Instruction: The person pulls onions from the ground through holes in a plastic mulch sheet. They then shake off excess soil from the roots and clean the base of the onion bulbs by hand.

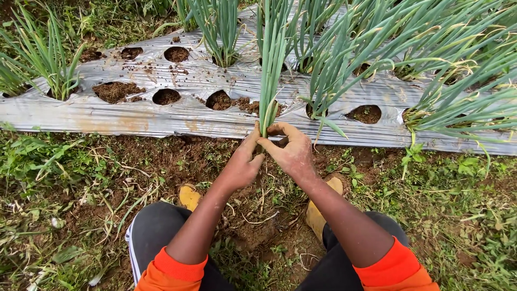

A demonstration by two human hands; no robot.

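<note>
We take the silver plastic mulch sheet (161, 116) as our landmark; it runs across the upper half of the head view, pierced with round planting holes. At its near edge, roughly midway along, both our hands meet on one clump of green onion (271, 64). Our left hand (242, 164) has its fingers curled and pressed around the base of the clump, thumb side up, pinching the stalks just where they leave the sheet. Our right hand (293, 151) closes on the same base from the other side, thumb and forefinger arched over the stalks, fingertips touching those of the left. Both hands are smeared with soil. The clump stands upright from the sheet's near row and rises past the top of the frame. Holes in the sheet to the left of the clump show bare brown soil (116, 90) with no plants; holes to the right and behind carry further onion plants (377, 48), their leaves leaning over the sheet. One more clump (48, 59) grows at the sheet's far left end. On the near side of the sheet lies bare earth with weeds and dry stems. Our yellow boots (189, 196) rest on that earth below the hands, with dark trousers (156, 226) and orange cuffs (393, 264) nearest the camera.
</note>
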